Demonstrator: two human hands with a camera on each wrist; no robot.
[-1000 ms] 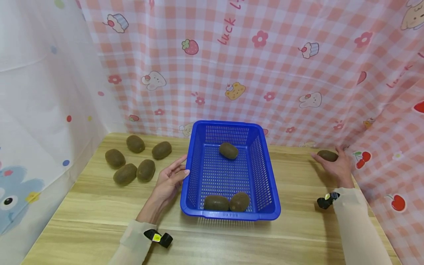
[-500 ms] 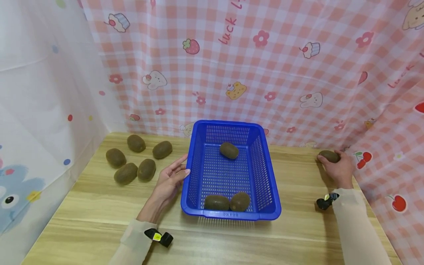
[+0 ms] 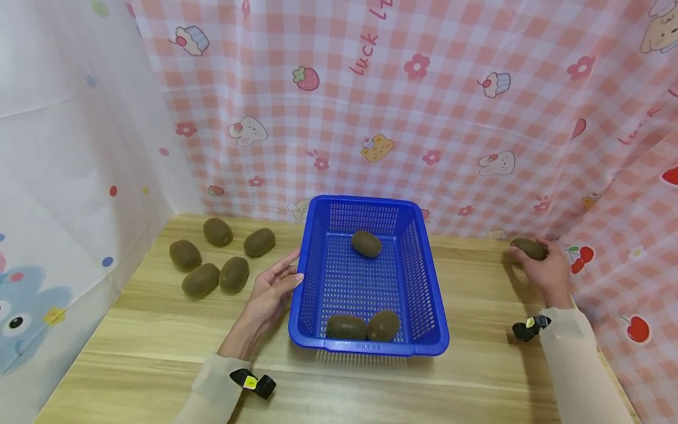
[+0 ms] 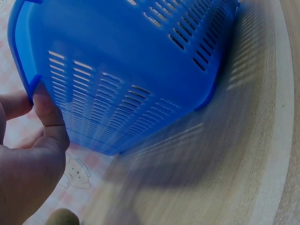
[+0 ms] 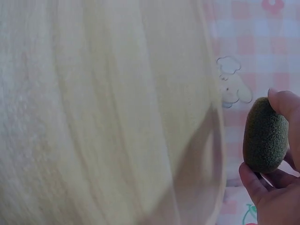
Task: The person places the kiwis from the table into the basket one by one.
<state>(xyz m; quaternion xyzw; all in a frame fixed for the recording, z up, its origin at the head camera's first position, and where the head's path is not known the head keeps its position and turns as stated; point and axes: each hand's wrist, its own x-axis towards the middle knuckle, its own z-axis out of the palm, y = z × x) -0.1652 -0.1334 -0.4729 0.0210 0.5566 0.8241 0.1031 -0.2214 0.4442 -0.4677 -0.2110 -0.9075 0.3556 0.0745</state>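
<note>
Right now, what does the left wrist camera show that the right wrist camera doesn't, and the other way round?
Only the left wrist view shows the blue basket, with the left hand pinching its rim, and part of a loose kiwi at the bottom edge.

Only the right wrist view shows the right hand, its fingers around a different, held kiwi.

Both share the wooden table and the pink checked cloth with a cartoon animal on it.

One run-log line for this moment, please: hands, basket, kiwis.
left hand: pinches rim of blue basket | right hand: holds kiwi | inside basket: three kiwis | on table, left: five kiwis
</note>
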